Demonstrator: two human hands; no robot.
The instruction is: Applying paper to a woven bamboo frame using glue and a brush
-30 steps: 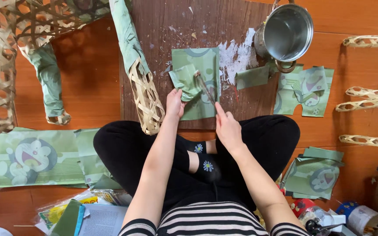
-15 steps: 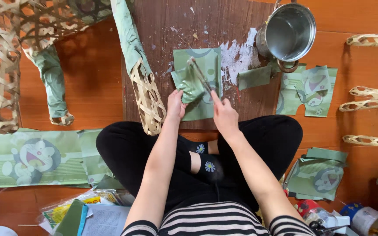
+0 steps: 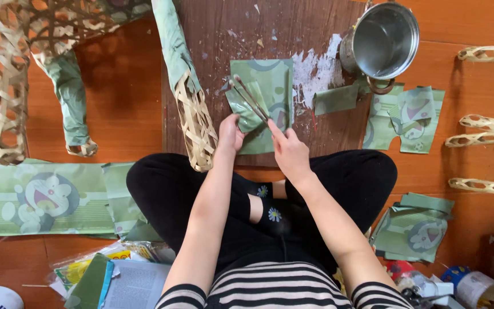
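Frame of woven bamboo strips [image 3: 7,74], upper left, partly papered green; well apart from my hands. Below it, at left edge, long sheet of green cartoon-print paper [image 3: 41,197] flat on the orange floor.

Centre: dark wooden board [image 3: 212,34] with white paste smears. Bamboo leg [image 3: 192,117], half wrapped in green, lies across its left edge, just beside my left hand [image 3: 230,136]. Left hand is closed, pinching the lower left of a small green paper piece [image 3: 248,109], which rests on a larger green sheet [image 3: 273,86] on the board.

My right hand [image 3: 289,151] is closed round a thin stick-like tool [image 3: 251,98], probably a brush or paired sticks; view too small to tell. Long axis runs from the hand up and left, tip over the paper piece. Paper lies just above both hands; left hand nearer.

Upper right: metal pot [image 3: 385,40], upright, near board corner, clear of the tool. Green offcuts [image 3: 407,117] below it. Far right, bare bamboo sections [image 3: 487,123], well apart.
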